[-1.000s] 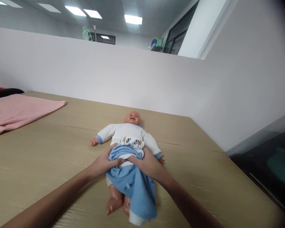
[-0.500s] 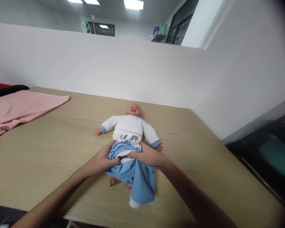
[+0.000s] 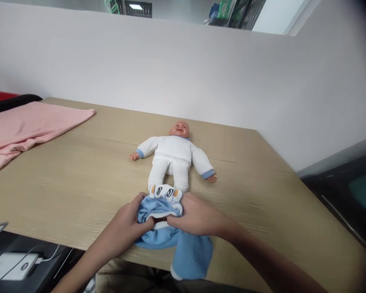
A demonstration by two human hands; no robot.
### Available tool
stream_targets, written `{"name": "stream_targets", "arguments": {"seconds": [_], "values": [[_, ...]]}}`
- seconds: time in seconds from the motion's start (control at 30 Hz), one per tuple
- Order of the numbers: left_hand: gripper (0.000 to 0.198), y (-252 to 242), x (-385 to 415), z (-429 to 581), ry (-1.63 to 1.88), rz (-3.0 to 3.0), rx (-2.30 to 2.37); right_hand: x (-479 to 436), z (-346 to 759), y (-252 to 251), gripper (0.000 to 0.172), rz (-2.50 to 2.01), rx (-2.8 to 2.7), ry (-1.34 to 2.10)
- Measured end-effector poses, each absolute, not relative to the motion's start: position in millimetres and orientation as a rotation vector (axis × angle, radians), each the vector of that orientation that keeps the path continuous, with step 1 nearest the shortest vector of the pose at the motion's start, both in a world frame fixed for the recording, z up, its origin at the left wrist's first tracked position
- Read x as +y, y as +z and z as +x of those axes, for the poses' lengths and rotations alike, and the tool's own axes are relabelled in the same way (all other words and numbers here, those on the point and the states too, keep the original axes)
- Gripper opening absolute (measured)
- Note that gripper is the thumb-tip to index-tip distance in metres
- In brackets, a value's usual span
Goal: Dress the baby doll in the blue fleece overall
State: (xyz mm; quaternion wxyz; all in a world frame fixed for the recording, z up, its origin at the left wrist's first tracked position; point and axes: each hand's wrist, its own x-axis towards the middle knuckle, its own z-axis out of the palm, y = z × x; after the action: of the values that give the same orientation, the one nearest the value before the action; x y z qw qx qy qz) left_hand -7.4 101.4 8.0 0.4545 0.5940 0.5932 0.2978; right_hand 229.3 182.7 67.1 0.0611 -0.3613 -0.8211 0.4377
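Note:
A baby doll [image 3: 175, 147] lies on its back on the table, head away from me. It wears a white top with blue cuffs, and its white cloth legs show down to the shins. Blue terry baby pants [image 3: 193, 252] with embroidered eyes are bunched round its lower legs; its feet are hidden in them. My left hand [image 3: 129, 221] is closed on the left side of the bunched cloth, thumb at the white-edged opening. On the opposite side, my right hand [image 3: 198, 215] pinches the cloth likewise. One pant leg hangs over the table's front edge.
A pink cloth [image 3: 33, 126] lies on the wooden table [image 3: 79, 183] at the left, beside a black-rimmed red container [image 3: 3, 97]. A white power bank [image 3: 12, 266] with cables sits lower left. The white partition [image 3: 171, 73] borders the far side.
Both hands have drawn the pants from the doll's hips down to its lower legs, toward me, baring the white cloth legs. The view has tilted downward.

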Motion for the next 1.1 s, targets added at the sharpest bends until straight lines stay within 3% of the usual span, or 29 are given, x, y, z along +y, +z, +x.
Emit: {"name": "stream_targets", "arguments": {"seconds": [0.27, 0.4, 0.63, 0.8, 1.0, 1.1], "values": [[0.042, -7, 84, -6, 0.607, 1.492, 1.635, 158, 217, 57, 0.006, -1.262, -2.443, 1.122], [0.035, -15, 88, -7, 0.654, 1.608, 1.625, 157, 218, 39, 0.026, -1.307, -2.398, 0.947], [0.037, -30, 90, -10, 0.829, 1.551, 1.538, 154, 216, 33, 0.037, -1.316, -2.364, 0.965], [0.046, -39, 91, -9, 0.923, 1.342, 1.367, 152, 213, 31, 0.058, -1.330, -2.362, 1.054], [0.051, -46, 93, -9, 1.102, 1.263, 1.282, 163, 223, 18, 0.051, -1.141, -2.276, 1.119], [0.047, -48, 96, -10, 1.104, 1.295, 1.263, 169, 229, 9, 0.060, -1.115, -2.253, 1.119]]}}
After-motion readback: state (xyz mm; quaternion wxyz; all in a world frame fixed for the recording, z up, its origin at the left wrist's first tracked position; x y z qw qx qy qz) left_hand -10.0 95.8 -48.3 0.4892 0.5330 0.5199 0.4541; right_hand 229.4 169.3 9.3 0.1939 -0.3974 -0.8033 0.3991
